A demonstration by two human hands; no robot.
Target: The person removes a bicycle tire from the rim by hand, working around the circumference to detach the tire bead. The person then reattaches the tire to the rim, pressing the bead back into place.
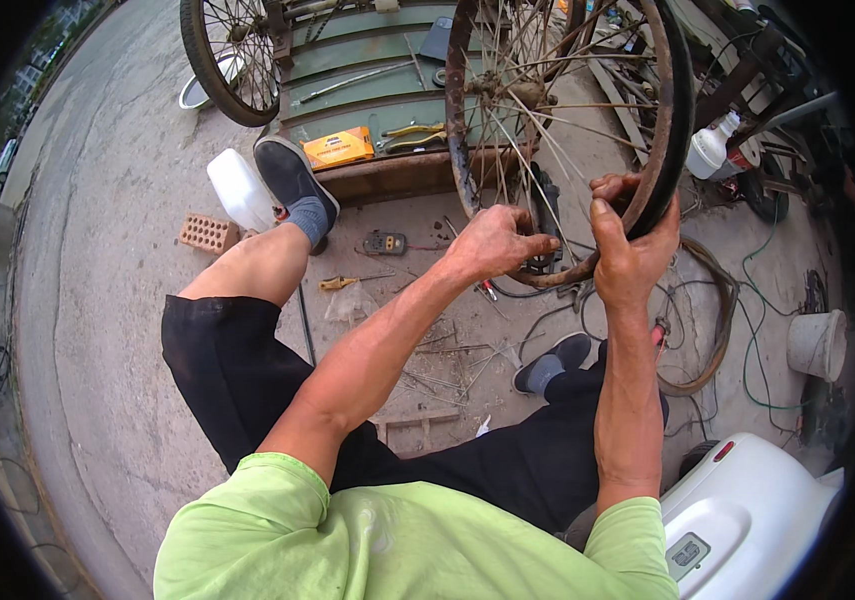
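There's one held wheel (673,130), two shoes (290,172), one brick (209,233).

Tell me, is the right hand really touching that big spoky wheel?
Touching. The head view shows the right hand wrapped around the wheel rim, with no gap between skin and rim.

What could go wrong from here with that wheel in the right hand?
The right hand grips the wheel at its edge; if that hold slips, the wheel could tip. The left hand is close to the spokes, so a sudden turn might pinch it. Thin rods lie near the right shoe and may slide underfoot.
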